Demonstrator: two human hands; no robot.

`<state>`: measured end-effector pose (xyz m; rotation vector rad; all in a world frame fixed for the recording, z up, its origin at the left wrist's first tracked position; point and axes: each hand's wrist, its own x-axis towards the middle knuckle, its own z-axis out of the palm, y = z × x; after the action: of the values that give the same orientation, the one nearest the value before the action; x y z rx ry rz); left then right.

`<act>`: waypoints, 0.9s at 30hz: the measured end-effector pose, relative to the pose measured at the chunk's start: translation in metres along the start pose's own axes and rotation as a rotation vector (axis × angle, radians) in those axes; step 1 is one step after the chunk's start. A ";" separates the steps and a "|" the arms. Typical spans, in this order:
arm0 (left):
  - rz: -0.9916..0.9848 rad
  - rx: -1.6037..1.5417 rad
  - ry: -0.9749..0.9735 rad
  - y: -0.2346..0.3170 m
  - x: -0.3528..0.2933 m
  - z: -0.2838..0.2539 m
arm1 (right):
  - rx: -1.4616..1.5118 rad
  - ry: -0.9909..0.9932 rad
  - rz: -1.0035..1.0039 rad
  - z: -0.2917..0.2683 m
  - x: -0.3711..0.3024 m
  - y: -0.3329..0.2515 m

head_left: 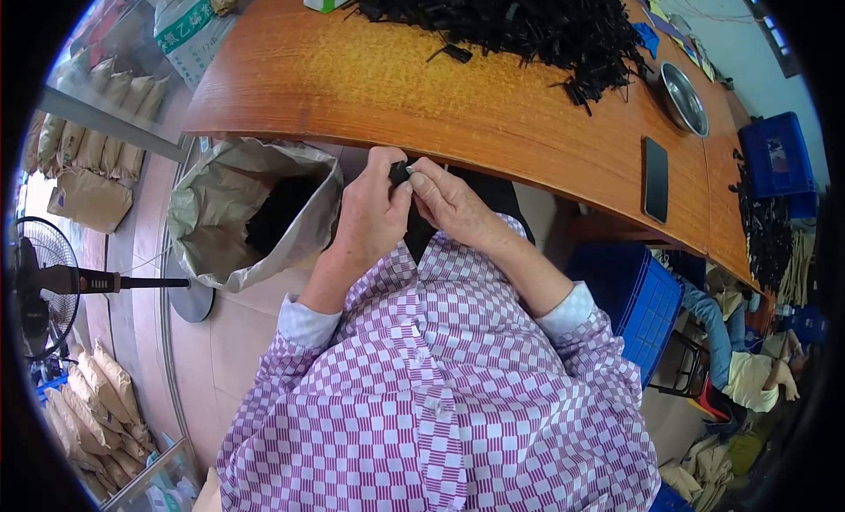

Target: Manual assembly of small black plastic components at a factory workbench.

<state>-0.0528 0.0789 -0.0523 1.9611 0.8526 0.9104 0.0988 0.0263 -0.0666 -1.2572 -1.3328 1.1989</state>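
Note:
Both hands meet just off the near edge of the wooden table (352, 81). My left hand (374, 204) is closed around a small black piece (399, 172), its thumb and forefinger pressed on it; most of the piece is hidden. Right against it, my right hand (453, 199) is closed in a pinch. A tiny pale glint shows at its fingertips, too small to name. Farther back on the table lies a large heap of small black parts (528, 23). One loose black part (456, 52) sits apart from the heap's front edge.
Left of my hands an open pale sack (207, 235) holds black material. On the table's right are a phone (655, 179) and a metal bowl (683, 100). A blue crate (650, 309) stands below right; a fan (53, 283) is far left. Another person (753, 375) sits at far right.

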 end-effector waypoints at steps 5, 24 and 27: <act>-0.049 0.212 0.194 -0.022 0.003 -0.055 | -0.606 0.079 -0.408 -0.061 0.065 -0.001; -0.424 -1.000 -0.416 -0.011 0.025 -0.032 | -0.924 0.185 -0.537 -0.072 0.017 -0.033; -0.438 -1.186 -0.632 -0.010 0.026 -0.003 | -0.913 0.146 -0.703 -0.064 -0.013 -0.037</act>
<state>-0.0446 0.1054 -0.0518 0.8477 0.2081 0.3149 0.1595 0.0166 -0.0229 -1.2313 -2.0607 -0.0359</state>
